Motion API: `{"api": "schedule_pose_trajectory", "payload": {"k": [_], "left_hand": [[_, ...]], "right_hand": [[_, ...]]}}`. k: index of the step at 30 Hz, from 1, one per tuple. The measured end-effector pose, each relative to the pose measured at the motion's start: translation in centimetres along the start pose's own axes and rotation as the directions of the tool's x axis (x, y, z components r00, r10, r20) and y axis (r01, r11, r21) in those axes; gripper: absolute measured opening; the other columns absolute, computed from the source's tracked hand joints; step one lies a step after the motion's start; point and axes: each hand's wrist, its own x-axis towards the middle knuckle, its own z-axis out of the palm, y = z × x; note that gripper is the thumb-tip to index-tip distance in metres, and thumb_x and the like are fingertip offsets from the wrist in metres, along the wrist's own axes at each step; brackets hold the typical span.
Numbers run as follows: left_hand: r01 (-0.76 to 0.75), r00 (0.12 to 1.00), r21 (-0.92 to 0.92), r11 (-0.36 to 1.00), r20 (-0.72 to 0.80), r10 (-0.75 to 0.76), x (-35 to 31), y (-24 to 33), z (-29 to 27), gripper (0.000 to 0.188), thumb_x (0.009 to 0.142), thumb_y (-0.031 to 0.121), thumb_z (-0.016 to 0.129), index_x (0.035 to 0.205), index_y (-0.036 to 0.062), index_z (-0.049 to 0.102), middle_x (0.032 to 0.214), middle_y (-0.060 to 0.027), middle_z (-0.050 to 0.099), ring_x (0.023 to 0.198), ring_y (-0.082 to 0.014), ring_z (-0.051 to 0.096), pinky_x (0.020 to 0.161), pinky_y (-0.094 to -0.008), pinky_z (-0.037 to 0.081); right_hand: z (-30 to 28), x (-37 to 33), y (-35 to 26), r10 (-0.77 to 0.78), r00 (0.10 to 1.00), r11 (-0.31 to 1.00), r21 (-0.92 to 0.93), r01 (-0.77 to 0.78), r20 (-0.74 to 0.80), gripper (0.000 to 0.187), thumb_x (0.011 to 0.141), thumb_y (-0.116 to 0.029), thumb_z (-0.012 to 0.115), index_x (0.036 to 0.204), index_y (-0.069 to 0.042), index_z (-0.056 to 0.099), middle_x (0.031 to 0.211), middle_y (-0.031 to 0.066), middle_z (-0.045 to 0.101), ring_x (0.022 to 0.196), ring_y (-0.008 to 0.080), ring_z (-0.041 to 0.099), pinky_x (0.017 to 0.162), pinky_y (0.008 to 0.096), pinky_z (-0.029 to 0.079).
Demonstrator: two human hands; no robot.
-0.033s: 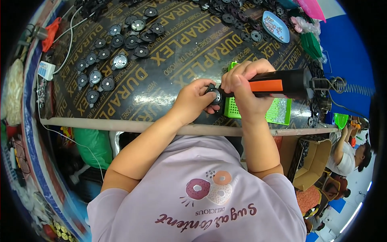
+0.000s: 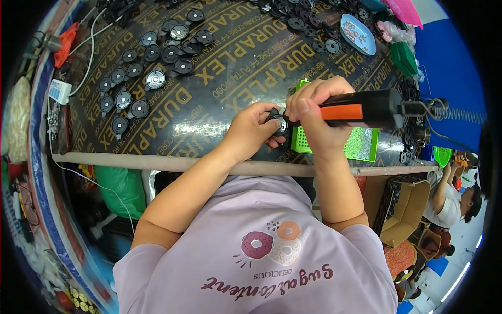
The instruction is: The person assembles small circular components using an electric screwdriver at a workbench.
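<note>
A small round black part (image 2: 281, 124) is pinched between the thumb and fingers of my left hand (image 2: 253, 128), just above the table near its front edge. My right hand (image 2: 321, 112) is wrapped round a black and orange electric screwdriver (image 2: 361, 111), held nearly level. Its front end points left at the black part. Whether the tip touches the part is hidden by my fingers. A coiled spring (image 2: 460, 116) is hooked to the screwdriver's rear end. Beneath my right hand stands a bright green basket (image 2: 372, 146) with small pieces in it.
Several similar round black parts (image 2: 151, 53) lie on the dark printed table (image 2: 225, 68) at the left. More black parts (image 2: 298, 23) are heaped at the back. A light-blue dish (image 2: 358, 34) holds small pieces. A cardboard box (image 2: 405, 212) and another person (image 2: 444, 201) are at the right.
The screwdriver has shifted very slightly to the left in my right hand's grip. My left hand and the black part stay in place.
</note>
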Motion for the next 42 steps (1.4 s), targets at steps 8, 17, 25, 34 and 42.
{"api": "schedule_pose_trajectory", "payload": {"k": [8,17,25,34,42], "left_hand": [[-0.03,0.999,0.083,0.996,-0.029,0.033,0.1,0.0,0.6,0.03,0.091,0.002,0.054,0.121,-0.0013,0.047,0.098,-0.0104,0.063,0.07,-0.0152,0.066,0.056,-0.0235,0.053],[-0.072,0.992,0.186,0.98,-0.093,0.09,-0.3,0.0,0.7,0.034,0.089,0.002,0.057,0.121,0.0,0.043,0.091,-0.0107,0.064,0.064,-0.0156,0.065,0.052,-0.0239,0.051],[-0.128,0.986,0.294,0.947,-0.065,0.154,-2.5,2.3,-0.4,0.03,0.085,0.002,0.062,0.115,0.0047,0.061,0.103,-0.0038,0.058,0.083,-0.0114,0.059,0.069,-0.0226,0.049],[-0.141,0.99,0.124,0.982,-0.002,0.142,-2.4,1.9,0.0,0.035,0.083,-0.004,0.061,0.118,-0.0013,0.056,0.108,-0.0087,0.057,0.085,-0.0172,0.065,0.07,-0.0236,0.052],[-0.115,0.993,0.234,0.965,-0.007,0.12,-1.9,0.9,0.5,0.034,0.088,0.003,0.058,0.121,0.0031,0.05,0.1,-0.0078,0.064,0.075,-0.0091,0.06,0.061,-0.0203,0.046]], "right_hand": [[0.1,-0.3,-0.2,0.034,0.999,0.999,-0.027,-0.034,0.016,0.027,0.077,0.011,0.063,0.086,-0.006,0.044,0.068,0.0062,0.056,0.058,0.0116,0.055,0.055,0.0246,0.047],[-0.5,0.4,-2.6,-0.001,0.994,0.986,0.164,-0.016,0.105,0.031,0.074,0.007,0.07,0.087,-0.007,0.046,0.066,0.0073,0.053,0.057,0.02,0.054,0.055,0.0342,0.049],[-6.2,1.6,-3.8,0.048,0.933,0.897,-0.396,-0.198,-0.357,0.016,0.08,0.005,0.066,0.082,-0.002,0.052,0.062,0.0072,0.056,0.052,0.0162,0.056,0.052,0.0291,0.048],[-7.1,1.2,-1.9,-0.022,0.948,0.903,-0.413,-0.118,-0.317,0.015,0.079,0.006,0.064,0.079,-0.002,0.052,0.061,0.0074,0.056,0.05,0.0164,0.056,0.052,0.0292,0.048],[-7.2,1.0,-1.8,-0.019,0.943,0.894,-0.429,-0.133,-0.332,0.015,0.079,0.006,0.064,0.079,-0.001,0.052,0.061,0.0077,0.056,0.051,0.0167,0.057,0.052,0.0289,0.048]]}}
